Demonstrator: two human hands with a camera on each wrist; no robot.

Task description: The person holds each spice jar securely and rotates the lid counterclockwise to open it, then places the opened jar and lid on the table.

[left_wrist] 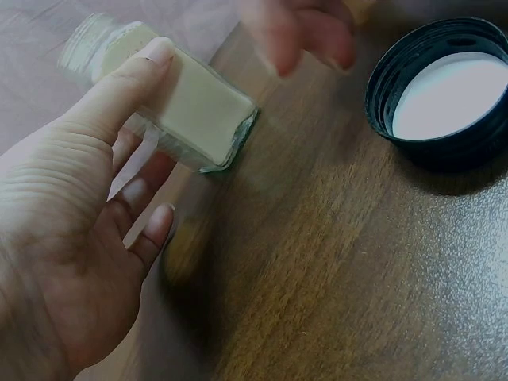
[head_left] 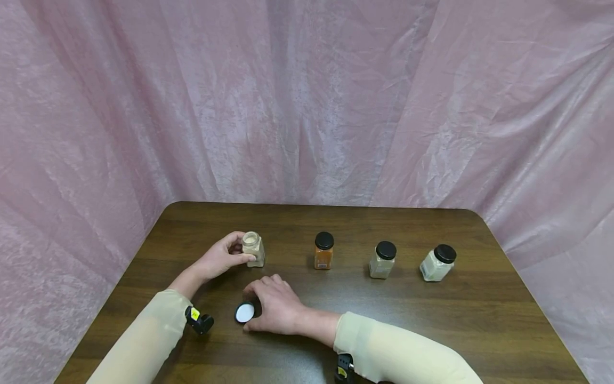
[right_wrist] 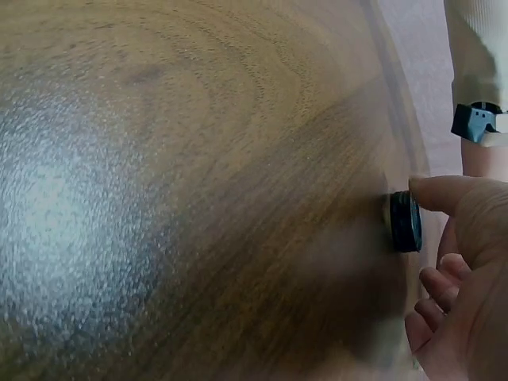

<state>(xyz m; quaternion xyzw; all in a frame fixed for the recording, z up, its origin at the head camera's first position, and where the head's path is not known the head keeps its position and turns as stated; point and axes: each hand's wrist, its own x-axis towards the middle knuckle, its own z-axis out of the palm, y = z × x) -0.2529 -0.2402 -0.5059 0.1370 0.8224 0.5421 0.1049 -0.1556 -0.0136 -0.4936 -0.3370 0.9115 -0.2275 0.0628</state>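
Observation:
My left hand grips a square glass jar of pale beige powder, thumb across one side and fingers behind it. The jar is lidless, its threaded mouth showing. Close to the wooden table lies a black screw lid, its white liner facing up. Around that lid my right hand is spread, thumb at the near side and fingers apart on the far side. In the right wrist view the thumb tip is right at the edge of the lid, while the other fingers are loosely bent away from it.
To the right on the table stand a black-lidded jar of orange powder and two black-lidded jars with pale contents, one nearer and one farther right. A pink curtain hangs behind the table's back edge.

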